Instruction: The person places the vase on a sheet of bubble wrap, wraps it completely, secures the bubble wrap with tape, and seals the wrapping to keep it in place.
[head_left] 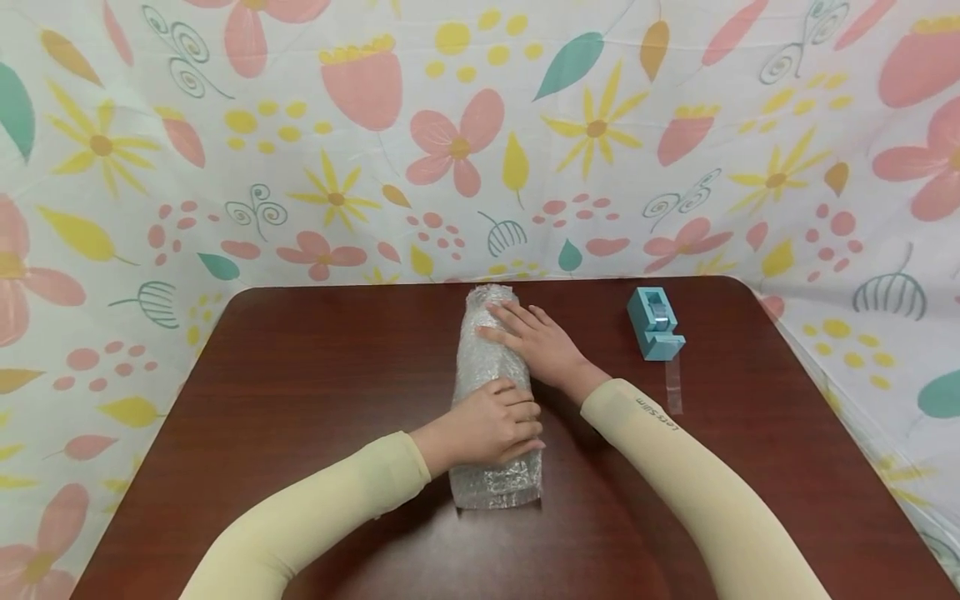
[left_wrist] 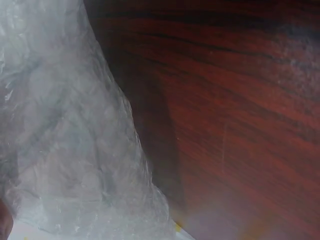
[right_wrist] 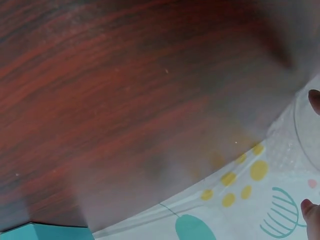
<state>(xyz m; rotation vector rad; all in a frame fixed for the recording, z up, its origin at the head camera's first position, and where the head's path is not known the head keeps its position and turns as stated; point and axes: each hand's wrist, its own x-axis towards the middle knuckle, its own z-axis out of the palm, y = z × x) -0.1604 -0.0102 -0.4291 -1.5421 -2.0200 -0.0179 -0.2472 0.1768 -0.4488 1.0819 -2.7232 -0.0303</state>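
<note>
A long bundle of clear bubble wrap (head_left: pixel 491 354) lies lengthwise on the table, pointing away from me; what is inside it is hidden. My left hand (head_left: pixel 491 421) grips its near half from above, with the fingers curled over to the right side. Farther up the bundle, my right hand (head_left: pixel 536 342) rests on its right side, fingers fairly straight and spread. The left wrist view shows the crinkled plastic (left_wrist: pixel 75 130) close up. Two fingertips (right_wrist: pixel 312 215) of the right hand show at the right edge of the right wrist view.
A light blue tape dispenser (head_left: pixel 645 329) stands at the back right of the dark red wooden table (head_left: pixel 337 367). A strip of clear tape (head_left: pixel 674 387) hangs from it toward me. A flower-patterned cloth (head_left: pixel 450 225) hangs behind the table's far edge.
</note>
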